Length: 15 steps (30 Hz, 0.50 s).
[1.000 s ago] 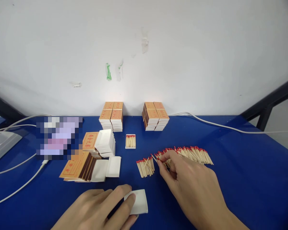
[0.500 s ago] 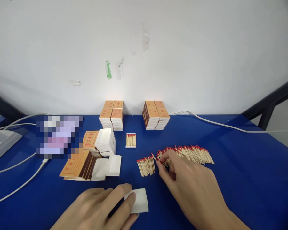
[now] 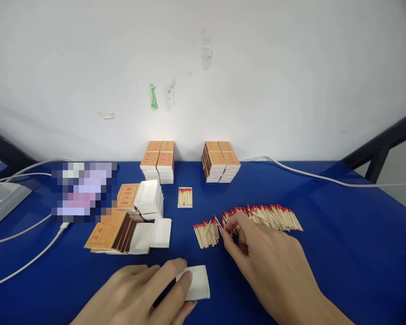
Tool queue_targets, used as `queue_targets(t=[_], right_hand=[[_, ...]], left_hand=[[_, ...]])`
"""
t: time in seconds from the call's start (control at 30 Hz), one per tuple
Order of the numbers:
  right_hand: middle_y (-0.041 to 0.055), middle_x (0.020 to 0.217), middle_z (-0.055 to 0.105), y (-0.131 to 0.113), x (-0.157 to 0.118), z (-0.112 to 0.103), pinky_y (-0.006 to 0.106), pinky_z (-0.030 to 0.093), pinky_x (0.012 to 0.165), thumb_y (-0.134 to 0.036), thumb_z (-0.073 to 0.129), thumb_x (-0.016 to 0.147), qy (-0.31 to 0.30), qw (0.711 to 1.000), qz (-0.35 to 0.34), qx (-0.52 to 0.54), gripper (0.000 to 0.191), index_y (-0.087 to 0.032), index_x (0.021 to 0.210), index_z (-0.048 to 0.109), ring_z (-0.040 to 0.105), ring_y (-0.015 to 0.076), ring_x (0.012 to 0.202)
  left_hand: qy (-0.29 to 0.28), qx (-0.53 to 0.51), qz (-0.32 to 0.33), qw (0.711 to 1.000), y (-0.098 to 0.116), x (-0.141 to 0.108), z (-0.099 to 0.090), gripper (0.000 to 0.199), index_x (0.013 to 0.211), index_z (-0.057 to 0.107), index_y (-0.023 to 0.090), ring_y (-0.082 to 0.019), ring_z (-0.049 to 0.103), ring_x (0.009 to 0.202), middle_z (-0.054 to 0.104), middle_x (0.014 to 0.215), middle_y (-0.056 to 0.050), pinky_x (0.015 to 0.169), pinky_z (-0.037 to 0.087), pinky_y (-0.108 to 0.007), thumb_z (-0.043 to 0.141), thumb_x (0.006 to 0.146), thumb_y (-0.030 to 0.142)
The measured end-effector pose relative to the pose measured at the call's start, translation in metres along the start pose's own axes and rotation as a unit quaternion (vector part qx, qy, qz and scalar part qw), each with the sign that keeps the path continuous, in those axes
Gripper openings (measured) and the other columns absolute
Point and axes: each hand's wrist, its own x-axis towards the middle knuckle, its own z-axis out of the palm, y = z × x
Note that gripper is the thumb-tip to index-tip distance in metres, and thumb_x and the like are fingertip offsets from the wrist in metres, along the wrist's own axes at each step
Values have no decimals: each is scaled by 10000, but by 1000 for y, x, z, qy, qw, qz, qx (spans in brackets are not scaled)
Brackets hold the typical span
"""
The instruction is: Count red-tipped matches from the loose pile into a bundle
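Observation:
My left hand (image 3: 145,293) rests low on the blue table (image 3: 341,253) and holds an empty white matchbox tray (image 3: 199,282) by its left end. My right hand (image 3: 267,262) reaches to the left end of a long row of red-tipped matches (image 3: 274,216), its fingertips pinching matches there. Just left of those fingertips lies a small separate bunch of matches (image 3: 206,232). Farther back a white tray filled with matches (image 3: 185,197) sits alone.
Two stacks of orange matchboxes (image 3: 157,161) (image 3: 220,161) stand against the white wall. Orange sleeves (image 3: 110,232) and white trays (image 3: 150,198) pile at left, with two loose trays (image 3: 152,235) beside them. White cables (image 3: 23,266) (image 3: 307,176) cross the table. A grey device (image 3: 0,203) sits far left.
Almost nothing has moved. My right fingertips shifted slightly left within the matches; my left hand stays on the white tray.

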Motion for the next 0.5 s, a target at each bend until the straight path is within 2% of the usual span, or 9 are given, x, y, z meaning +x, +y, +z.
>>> queue_targets(t=[0.5], right_hand=[[-64, 595, 608, 2, -2, 1, 286, 281, 460, -290, 559, 1079, -40, 999, -4, 10, 203, -273, 877, 572, 603, 176, 420]], left_hand=[[5, -9, 9, 1000, 1, -1, 1, 462, 1050, 769, 184, -133, 777, 636, 834, 1008, -11, 484, 555, -303, 336, 1210, 170]])
